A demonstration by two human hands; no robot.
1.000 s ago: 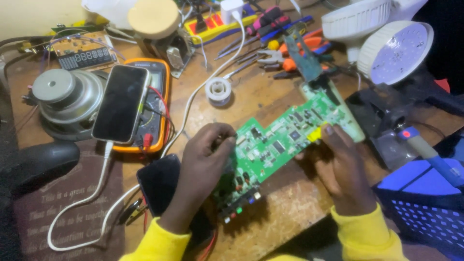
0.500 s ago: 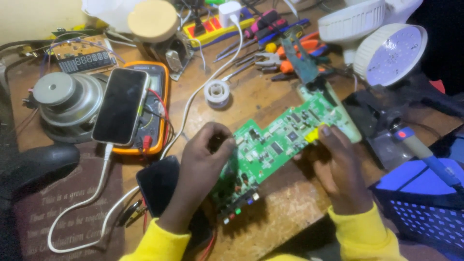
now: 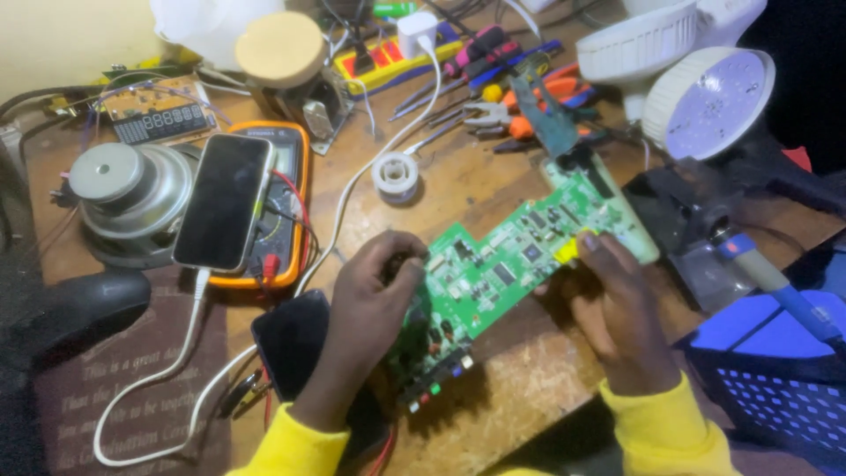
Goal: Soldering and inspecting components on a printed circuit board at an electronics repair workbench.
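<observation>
Your left hand (image 3: 374, 304) and right hand (image 3: 617, 308) both grip the green circuit board (image 3: 493, 273), tilted above the worktop's (image 3: 476, 189) near edge; squeeze unevenly and it could flex or slip (its connectors overhang the phone (image 3: 295, 339) underneath); the wooden surface is crowded with a solder spool (image 3: 394, 174), pliers (image 3: 511, 119), cables, dimly lit.

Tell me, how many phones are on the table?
2. One phone lies on the orange meter, plugged into a white cable. Another dark one lies by the left hand. Clutter may hide more.
</observation>
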